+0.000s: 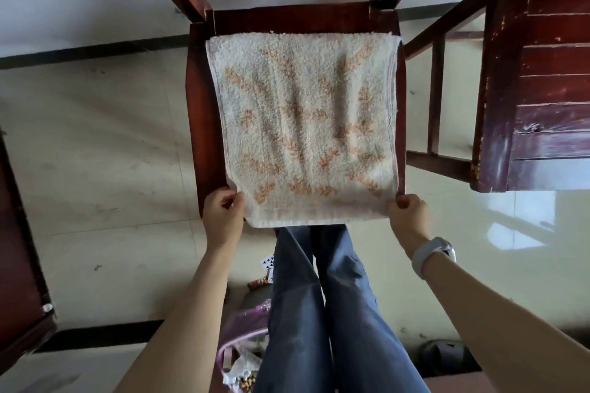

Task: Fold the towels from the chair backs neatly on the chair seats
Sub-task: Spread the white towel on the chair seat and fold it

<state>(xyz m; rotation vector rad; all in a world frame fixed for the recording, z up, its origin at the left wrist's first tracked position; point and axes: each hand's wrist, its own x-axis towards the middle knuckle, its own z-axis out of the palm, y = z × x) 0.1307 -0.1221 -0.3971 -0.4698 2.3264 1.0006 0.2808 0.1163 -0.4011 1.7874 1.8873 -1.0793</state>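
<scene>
- The towel (303, 124) is lying spread over the chair seat (199, 112), its near edge hanging just past the front.
- We're pinching its near-left corner with our left hand (223, 214).
- Our right hand (408, 215), a watch (431, 254) on its wrist, is pinching the near-right corner.
- A dark wooden cabinet (542, 89) is standing to the right.

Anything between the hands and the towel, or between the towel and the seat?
Nothing visible. The left hand and right hand already pinch the near corners of the towel, which lies flat on the chair seat.
</scene>
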